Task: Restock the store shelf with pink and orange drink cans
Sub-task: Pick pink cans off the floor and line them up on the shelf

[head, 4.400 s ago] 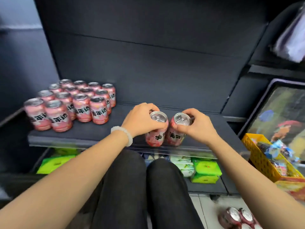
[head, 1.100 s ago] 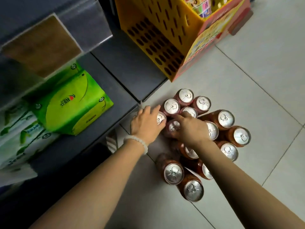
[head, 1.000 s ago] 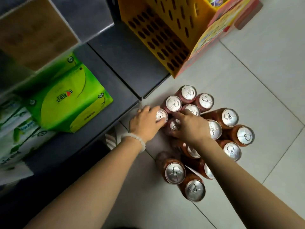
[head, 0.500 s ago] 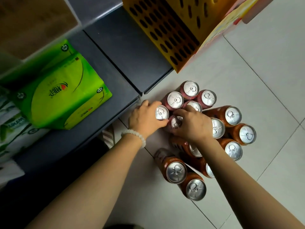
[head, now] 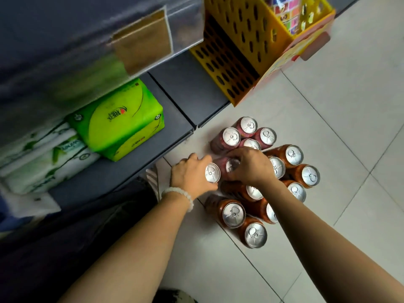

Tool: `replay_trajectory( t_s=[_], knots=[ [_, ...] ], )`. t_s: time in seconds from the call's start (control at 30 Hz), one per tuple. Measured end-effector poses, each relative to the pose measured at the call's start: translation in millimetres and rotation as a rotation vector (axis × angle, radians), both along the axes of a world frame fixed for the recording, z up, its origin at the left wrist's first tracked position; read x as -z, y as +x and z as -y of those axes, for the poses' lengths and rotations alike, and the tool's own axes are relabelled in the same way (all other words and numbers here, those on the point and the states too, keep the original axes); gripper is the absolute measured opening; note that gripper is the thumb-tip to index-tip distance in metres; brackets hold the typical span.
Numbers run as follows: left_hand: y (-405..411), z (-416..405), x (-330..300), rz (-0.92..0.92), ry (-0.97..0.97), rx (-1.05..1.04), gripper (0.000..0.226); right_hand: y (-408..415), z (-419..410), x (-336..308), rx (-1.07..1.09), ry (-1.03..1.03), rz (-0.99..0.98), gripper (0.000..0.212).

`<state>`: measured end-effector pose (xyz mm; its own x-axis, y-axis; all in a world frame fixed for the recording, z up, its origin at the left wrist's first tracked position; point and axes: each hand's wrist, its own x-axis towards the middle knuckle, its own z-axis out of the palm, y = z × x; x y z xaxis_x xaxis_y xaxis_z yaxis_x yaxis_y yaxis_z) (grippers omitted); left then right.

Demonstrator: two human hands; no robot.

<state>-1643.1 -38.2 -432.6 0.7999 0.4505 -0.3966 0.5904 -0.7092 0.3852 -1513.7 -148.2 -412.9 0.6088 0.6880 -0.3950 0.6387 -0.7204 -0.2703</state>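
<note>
Nearest on the pale tiled floor, two bare forearms reach away toward a cluster of upright drink cans. Closest in that cluster stand the orange aluminium cans with silver tops, packed together and running off to the right. Just beyond them the left hand, with a white bead bracelet at the wrist, has its fingers wrapped around a pink can at the cluster's left edge. Touching it on the right, a second pink can is held from above by the right hand, fingers curled over its rim. Farther off stand four more pink cans with silver tops, close together. Left of the cans, the dark grey bottom shelf carries a green tissue pack and white tissue packs. Farthest, at the right, sits a yellow perforated plastic crate.
</note>
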Motion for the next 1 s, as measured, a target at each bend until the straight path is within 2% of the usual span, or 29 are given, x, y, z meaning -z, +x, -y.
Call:
replay_trajectory(
  t_s=[0.13,0.27,0.37,0.6,0.87,1.0],
  knots=[
    [-4.8,-13.4,-37.7,0.010,0.021,0.139,0.052,-15.2,8.9,-28.9,0.015,0.148,-0.030,0.043],
    [-14.5,-19.8,-90.7,0.056,0.073,0.189,0.056,-26.3,19.1,-74.8,-0.033,0.269,-0.059,0.052],
    [-33.8,-18.4,-135.1,0.121,0.170,0.177,0.056,-38.8,23.3,-115.4,-0.088,0.308,-0.005,0.051],
    [-101.5,-13.4,-229.0,0.309,0.276,0.000,0.054,-82.4,9.1,-201.1,-0.143,0.402,0.052,0.051],
    [-202.6,-34.5,-315.3,0.433,0.364,-0.241,0.051,-158.7,-45.8,-304.5,-0.402,0.512,0.133,0.052],
    [-259.7,-53.7,-344.4,0.485,0.409,-0.388,0.051,-206.3,-83.0,-339.1,-0.482,0.591,0.101,0.065]
  ],
)
